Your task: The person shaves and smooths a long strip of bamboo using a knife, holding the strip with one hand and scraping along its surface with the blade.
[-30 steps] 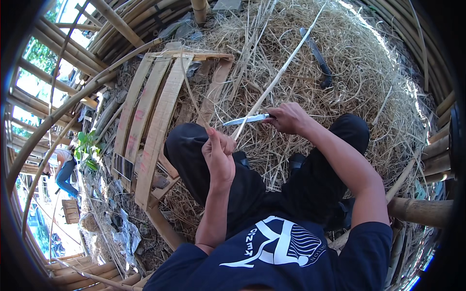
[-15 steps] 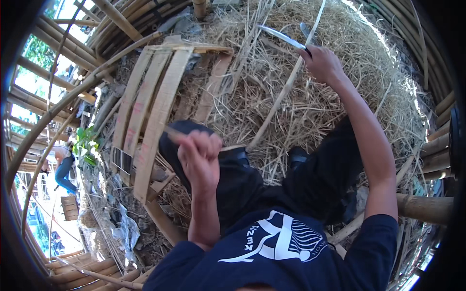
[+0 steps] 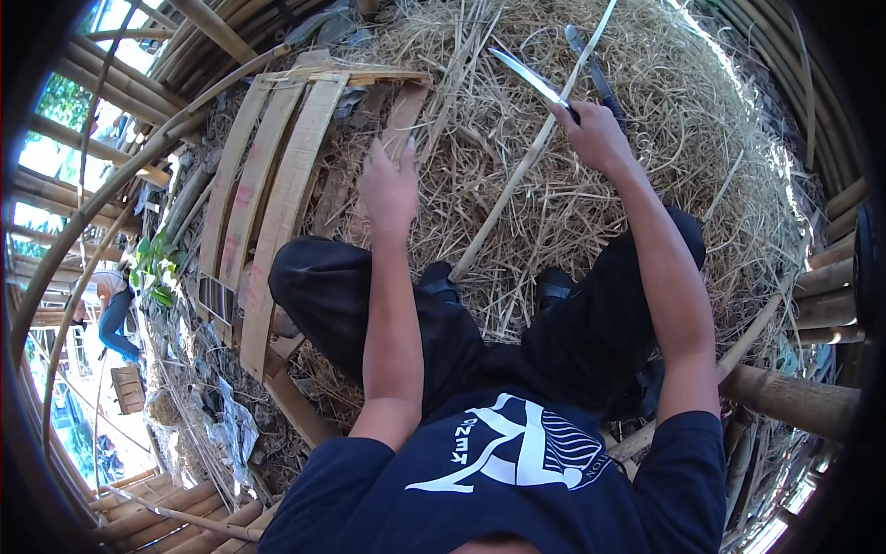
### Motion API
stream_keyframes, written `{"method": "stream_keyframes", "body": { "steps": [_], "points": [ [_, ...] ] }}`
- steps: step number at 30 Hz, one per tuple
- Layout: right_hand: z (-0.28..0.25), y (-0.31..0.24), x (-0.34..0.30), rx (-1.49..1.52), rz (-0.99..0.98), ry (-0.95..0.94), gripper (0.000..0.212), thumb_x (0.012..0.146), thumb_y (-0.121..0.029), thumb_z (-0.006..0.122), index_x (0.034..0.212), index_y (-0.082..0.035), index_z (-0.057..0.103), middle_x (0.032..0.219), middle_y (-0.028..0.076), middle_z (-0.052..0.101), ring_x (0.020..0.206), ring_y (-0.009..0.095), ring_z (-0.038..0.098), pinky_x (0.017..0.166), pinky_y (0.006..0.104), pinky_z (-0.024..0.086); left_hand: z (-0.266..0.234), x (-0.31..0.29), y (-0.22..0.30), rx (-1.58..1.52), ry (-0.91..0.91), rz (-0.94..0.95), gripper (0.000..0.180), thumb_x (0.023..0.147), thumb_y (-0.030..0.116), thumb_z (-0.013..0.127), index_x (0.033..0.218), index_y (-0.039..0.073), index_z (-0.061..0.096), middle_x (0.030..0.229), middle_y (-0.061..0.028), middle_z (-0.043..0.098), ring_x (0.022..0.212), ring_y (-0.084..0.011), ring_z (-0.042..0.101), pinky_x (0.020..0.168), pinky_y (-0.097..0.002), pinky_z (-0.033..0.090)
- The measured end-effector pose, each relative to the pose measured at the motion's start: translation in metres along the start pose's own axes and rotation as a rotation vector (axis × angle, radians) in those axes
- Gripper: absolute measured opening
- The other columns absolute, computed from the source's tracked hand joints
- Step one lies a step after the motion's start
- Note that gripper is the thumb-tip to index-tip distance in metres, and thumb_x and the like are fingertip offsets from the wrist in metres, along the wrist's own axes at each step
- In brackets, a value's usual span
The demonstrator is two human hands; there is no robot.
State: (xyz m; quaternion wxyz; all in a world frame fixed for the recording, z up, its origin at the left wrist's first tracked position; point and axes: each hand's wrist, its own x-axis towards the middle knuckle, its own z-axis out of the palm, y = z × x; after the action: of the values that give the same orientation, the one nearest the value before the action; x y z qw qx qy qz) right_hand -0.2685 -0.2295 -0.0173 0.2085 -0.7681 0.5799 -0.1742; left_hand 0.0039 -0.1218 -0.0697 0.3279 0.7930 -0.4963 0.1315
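My right hand (image 3: 598,138) is closed round the dark handle of a knife (image 3: 531,76), whose bright blade points away and to the left. The blade crosses close to a long pale bamboo strip (image 3: 517,180) that slants over the straw (image 3: 498,138). Just beyond that hand lies a second, dark-bladed tool (image 3: 602,78), perhaps another knife. My left hand (image 3: 386,192) is stretched out over the straw beside a wooden slatted crate (image 3: 293,189). Its thumb and fingers are apart, slightly blurred, and I see nothing held in them.
Bamboo poles (image 3: 794,399) frame the space on both sides. A green leafy plant (image 3: 157,268) and crumpled plastic (image 3: 235,429) are at the left. Farther off, a bent-over person in blue trousers (image 3: 115,323) shows through the poles. My knees flank the straw.
My left hand has moved forward from near my knee and opened; the thin stick it held no longer shows in it. My right hand, with the knife, has shifted slightly left and nearer.
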Motion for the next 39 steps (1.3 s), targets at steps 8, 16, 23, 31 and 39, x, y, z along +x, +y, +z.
{"method": "stream_keyframes", "body": {
  "steps": [8,16,23,31,39],
  "points": [
    [0.003,-0.019,0.006,0.034,-0.016,-0.047,0.052,0.094,-0.046,0.048,0.081,0.002,0.063,0.072,0.021,0.063,0.068,0.035,0.062,0.067,0.0442,0.047,0.089,-0.051,0.004,-0.451,-0.893,-0.193,0.047,0.084,0.043,0.062,0.101,0.0,0.065,0.09,-0.0195,0.067,0.083,-0.0328,0.065,0.076,-0.0396,0.05],
    [0.004,-0.037,0.002,0.155,-0.116,-0.083,0.044,0.093,-0.04,0.053,0.083,0.001,0.063,0.071,0.021,0.062,0.07,0.039,0.061,0.067,0.0464,0.047,0.143,-0.132,-0.031,0.011,-1.331,-0.013,0.052,0.075,0.04,0.073,0.11,0.003,0.063,0.104,-0.0241,0.065,0.098,-0.038,0.063,0.085,-0.0429,0.05],
    [0.008,-0.024,0.001,0.139,-0.121,-0.124,0.043,0.091,-0.039,0.056,0.08,0.001,0.064,0.071,0.022,0.062,0.073,0.039,0.063,0.067,0.0463,0.048,0.129,-0.13,-0.019,-0.007,-1.23,0.025,0.032,0.071,0.03,0.076,0.093,0.008,0.068,0.094,-0.0191,0.067,0.093,-0.0344,0.065,0.083,-0.0422,0.051],
    [0.002,-0.024,-0.02,0.014,-0.052,-0.219,0.044,0.093,-0.037,0.052,0.08,0.004,0.063,0.074,0.024,0.063,0.076,0.04,0.063,0.072,0.0483,0.049,0.033,-0.065,0.034,-0.814,-1.336,-0.476,0.02,0.08,0.02,0.066,0.08,0.004,0.054,0.064,-0.01,0.06,0.047,-0.0204,0.056,0.045,-0.0315,0.045],
    [0.025,-0.007,-0.027,-0.156,-0.034,-0.394,0.033,0.083,-0.027,0.057,0.084,0.004,0.066,0.083,0.025,0.065,0.084,0.039,0.064,0.079,0.0466,0.05,0.002,-0.062,0.046,-0.891,-1.394,-0.699,0.025,0.093,0.031,0.059,0.079,0.01,0.056,0.051,0.0109,0.032,0.039,-0.0026,0.025,0.038,-0.0222,0.018]
  ]
}}
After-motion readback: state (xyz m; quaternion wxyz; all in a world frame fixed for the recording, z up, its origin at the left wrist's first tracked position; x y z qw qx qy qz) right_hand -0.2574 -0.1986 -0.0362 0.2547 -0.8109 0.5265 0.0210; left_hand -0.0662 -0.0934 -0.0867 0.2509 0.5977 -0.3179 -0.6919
